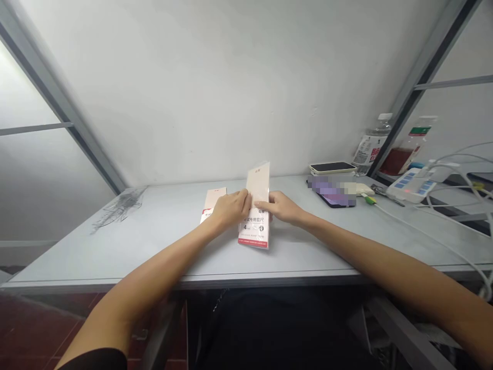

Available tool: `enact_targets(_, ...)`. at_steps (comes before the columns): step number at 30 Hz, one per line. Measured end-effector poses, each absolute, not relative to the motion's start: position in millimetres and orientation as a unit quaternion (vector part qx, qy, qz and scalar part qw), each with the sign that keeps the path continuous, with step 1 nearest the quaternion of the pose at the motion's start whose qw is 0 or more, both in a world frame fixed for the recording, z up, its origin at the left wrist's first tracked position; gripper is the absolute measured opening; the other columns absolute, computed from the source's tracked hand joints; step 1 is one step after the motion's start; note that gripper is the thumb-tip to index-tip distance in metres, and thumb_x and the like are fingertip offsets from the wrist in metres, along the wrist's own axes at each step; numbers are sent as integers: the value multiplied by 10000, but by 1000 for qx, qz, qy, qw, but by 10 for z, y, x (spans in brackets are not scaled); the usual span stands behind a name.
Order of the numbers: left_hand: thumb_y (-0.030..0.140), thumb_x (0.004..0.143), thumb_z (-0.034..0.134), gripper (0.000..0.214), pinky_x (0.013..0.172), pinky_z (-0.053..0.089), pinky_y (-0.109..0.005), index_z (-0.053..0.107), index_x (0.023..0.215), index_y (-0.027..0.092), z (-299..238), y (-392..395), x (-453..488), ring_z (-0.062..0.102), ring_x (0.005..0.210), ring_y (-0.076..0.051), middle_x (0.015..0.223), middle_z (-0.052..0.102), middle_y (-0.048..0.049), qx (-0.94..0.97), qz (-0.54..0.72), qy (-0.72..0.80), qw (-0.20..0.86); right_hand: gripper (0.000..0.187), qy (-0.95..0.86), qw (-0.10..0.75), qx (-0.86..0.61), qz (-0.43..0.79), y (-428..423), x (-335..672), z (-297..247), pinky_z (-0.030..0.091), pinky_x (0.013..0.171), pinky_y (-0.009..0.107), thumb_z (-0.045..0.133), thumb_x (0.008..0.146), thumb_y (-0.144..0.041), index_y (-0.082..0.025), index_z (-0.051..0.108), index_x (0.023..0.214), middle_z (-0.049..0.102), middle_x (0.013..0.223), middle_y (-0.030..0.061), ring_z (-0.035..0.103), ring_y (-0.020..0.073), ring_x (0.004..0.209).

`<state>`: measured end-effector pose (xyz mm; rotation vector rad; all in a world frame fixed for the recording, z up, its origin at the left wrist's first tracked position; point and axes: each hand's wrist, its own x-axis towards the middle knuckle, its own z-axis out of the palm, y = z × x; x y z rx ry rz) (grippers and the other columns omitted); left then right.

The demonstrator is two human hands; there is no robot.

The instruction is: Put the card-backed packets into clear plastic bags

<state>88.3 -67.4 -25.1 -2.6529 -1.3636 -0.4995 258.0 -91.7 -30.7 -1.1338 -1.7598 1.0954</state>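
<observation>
Just above the desk, a ruler set packet [256, 226] is tilted up towards me. It is a slim pale pink and white pack in clear plastic, with dark print and a red strip along its bottom edge. My left hand [233, 206] is closed at its left edge, fingers curled. On the right edge, my right hand [284, 206] grips it with the thumb over the front; its other fingers are partly hidden behind. A second, similar packet [215, 196] lies on the desk, partly covered by my left hand.
The pale desk [154, 257] meets a white wall. At right are a phone [333, 167] on a box, a purple-screened phone [331, 192], a cable [419, 229], a power strip [414, 184] and two bottles [373, 144]. A dark scribbled mark [121, 208] is at left.
</observation>
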Motion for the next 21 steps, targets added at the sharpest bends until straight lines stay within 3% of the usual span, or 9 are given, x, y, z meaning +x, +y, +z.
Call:
enact_targets(7,354,920,206,310,532,295,-271,397,726,205,-243,-678,865,478,572,-145,669,548,-16,-885,-215,-412,-31,298,-694,387,-407,451,-874,2616,-344,514,664,311,574,787,-413,-147,653,896,699,842,68,650,215,777)
enact_targets(21,413,899,229,322,502,295,-249,311,671,202,-190,-741,863,378,515,-111,576,402,27,-840,-273,-426,-197,322,-734,384,-400,392,-913,2617,-334,499,645,293,515,812,-423,-133,650,841,692,816,68,639,205,753)
